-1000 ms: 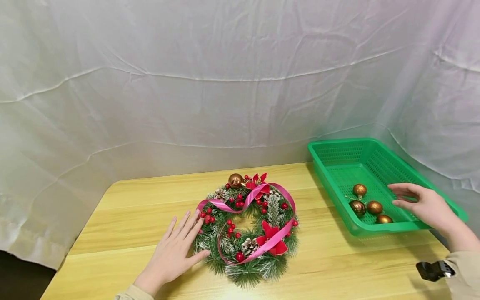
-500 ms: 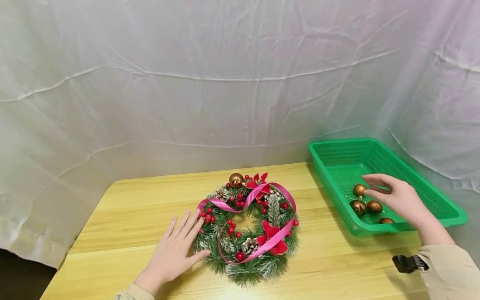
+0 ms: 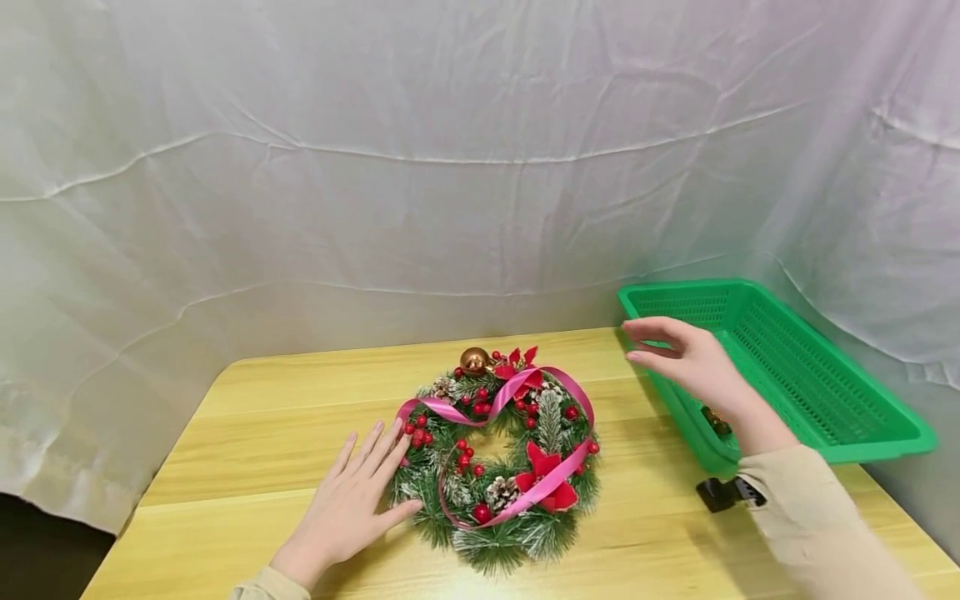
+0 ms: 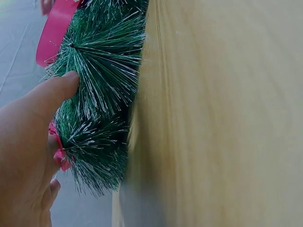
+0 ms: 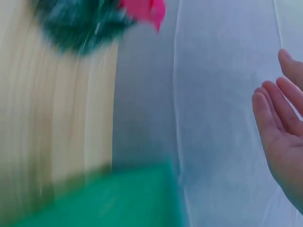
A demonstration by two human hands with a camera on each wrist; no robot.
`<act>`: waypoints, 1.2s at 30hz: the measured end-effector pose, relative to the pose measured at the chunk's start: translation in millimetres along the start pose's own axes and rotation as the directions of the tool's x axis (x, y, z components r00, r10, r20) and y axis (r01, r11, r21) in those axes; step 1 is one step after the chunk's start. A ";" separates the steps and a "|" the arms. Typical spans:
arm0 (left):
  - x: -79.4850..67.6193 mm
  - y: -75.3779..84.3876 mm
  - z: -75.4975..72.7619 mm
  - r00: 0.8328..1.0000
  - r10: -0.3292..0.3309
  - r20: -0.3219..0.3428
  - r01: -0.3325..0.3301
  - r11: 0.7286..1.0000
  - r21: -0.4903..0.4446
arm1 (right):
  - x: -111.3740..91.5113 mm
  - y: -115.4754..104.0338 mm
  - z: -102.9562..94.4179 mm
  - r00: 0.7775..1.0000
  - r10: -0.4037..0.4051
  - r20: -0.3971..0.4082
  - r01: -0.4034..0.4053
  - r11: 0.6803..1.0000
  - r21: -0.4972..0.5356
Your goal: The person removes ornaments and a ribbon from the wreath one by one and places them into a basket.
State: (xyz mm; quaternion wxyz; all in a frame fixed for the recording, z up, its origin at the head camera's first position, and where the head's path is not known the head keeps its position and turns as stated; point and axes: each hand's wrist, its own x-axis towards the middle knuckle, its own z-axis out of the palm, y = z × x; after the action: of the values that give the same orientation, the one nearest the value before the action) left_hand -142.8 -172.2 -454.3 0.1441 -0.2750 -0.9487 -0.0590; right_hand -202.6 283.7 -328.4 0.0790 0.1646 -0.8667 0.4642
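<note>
On the table lies a green wreath [image 3: 480,546] trimmed with red berries, red poinsettias, pine cones and a loose pink ribbon [image 3: 551,481]. A shiny copper bauble [image 3: 475,361] sits at its far edge. My left hand [image 3: 348,504] rests against the wreath's left side, fingers straight and spread; in the left wrist view its thumb touches the frosted needles [image 4: 102,71]. My right hand [image 3: 693,362] hovers over the left rim of the green basket [image 3: 892,417], fingers loosely bent and holding nothing. The right wrist view shows its palm [image 5: 286,151] bare.
One dark bauble [image 3: 716,422] shows in the basket beside my right forearm, which hides the other baubles. A pale grey curtain [image 3: 450,225] hangs behind the wooden table [image 3: 277,442]. A black strap [image 3: 729,493] sits at my right cuff.
My right hand has moved left across the basket, from its right part to above its left rim, with nothing taken. The left hand and the wreath have stayed in place.
</note>
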 end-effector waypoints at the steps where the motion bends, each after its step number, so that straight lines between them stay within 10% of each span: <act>1: -0.2 -0.2 0.3 1.000 0.000 0.001 0.000 1.000 -0.001 | 4.9 -3.7 6.6 1.000 -0.020 0.011 0.019 0.999 0.028; 17: -0.8 0.6 -0.4 1.000 -0.015 0.002 0.015 0.999 -0.032 | 46.4 -28.2 94.0 0.989 -0.107 0.107 0.084 0.977 0.197; 36: -1.1 0.6 0.6 1.000 -0.015 0.002 0.015 1.000 -0.024 | 59.8 -13.3 129.8 0.954 -0.063 0.294 0.020 0.989 0.146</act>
State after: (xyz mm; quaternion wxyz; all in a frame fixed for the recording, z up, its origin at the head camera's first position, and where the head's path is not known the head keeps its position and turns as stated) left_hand -141.8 -172.1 -455.2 0.1394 -0.2696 -0.9501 -0.0714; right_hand -251.6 156.4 -372.9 -0.0546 0.2561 -0.8300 0.4926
